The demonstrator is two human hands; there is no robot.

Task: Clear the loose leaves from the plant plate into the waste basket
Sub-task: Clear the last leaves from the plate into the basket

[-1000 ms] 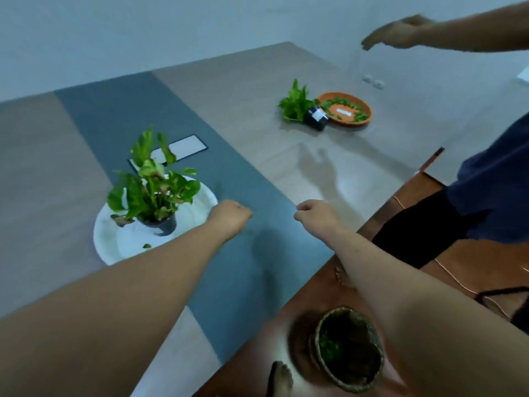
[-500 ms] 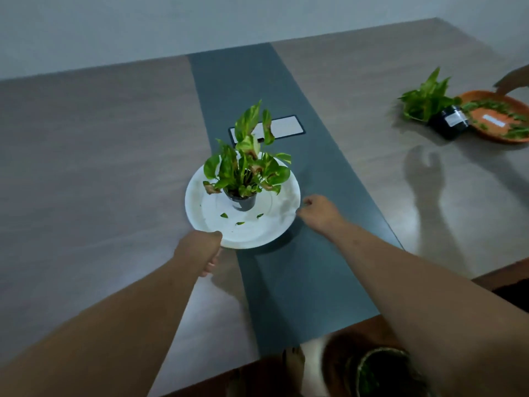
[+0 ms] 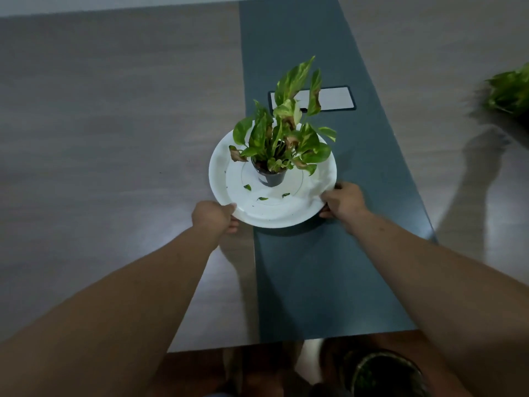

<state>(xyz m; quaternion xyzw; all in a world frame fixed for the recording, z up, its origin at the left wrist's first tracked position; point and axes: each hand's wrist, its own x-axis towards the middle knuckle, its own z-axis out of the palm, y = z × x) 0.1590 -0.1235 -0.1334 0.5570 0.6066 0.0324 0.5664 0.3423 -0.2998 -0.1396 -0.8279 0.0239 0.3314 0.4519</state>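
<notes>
A white round plate [image 3: 220, 179] rests on the table, half on the dark centre strip. A small potted plant [image 3: 272, 174] in a black pot stands in its middle. Three small loose leaves [image 3: 262, 198] lie on the plate's near side. My left hand [image 3: 213, 216] grips the plate's near-left rim, thumb on top. My right hand [image 3: 343, 200] holds the near-right rim. The woven waste basket [image 3: 383, 373] sits on the floor below the table's front edge, partly hidden by my right arm.
A white rectangular panel [image 3: 335, 98] is set into the dark strip behind the plant. A second leafy plant [image 3: 512, 90] shows blurred at the right edge. The table's front edge [image 3: 286, 343] runs just above the basket.
Both hands have closed onto the plate's rim, the left from below-left and the right at the right side. The view has swung so the plate is centred.
</notes>
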